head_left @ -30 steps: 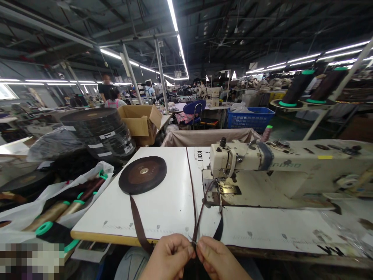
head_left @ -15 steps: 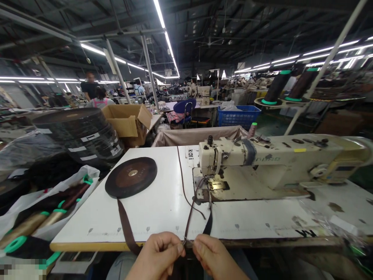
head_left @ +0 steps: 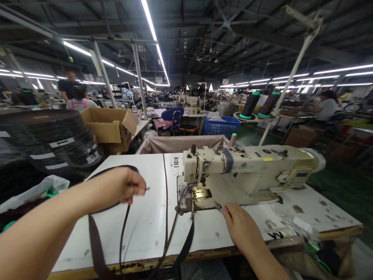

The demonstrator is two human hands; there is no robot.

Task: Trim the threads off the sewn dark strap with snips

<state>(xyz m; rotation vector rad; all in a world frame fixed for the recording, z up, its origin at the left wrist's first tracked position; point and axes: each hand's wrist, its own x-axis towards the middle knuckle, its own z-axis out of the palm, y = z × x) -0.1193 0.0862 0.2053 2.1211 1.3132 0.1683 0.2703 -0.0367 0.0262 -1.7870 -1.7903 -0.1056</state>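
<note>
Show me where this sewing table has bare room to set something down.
The table is bare between the left hand and the brown strap, and along the front edge right of the right hand. It is crowded around the sewing machine needle and the far right corner.

Matt brown woven strap (head_left: 124,229) lies on a smooth, glossy white tabletop (head_left: 145,229) beside the scuffed cream-enamelled sewing machine (head_left: 250,171).

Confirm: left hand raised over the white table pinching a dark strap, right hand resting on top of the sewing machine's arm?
Not quite. In the head view the right hand lies low on the white table in front of the sewing machine, not on its arm. The left hand does pinch the dark strap.
</note>
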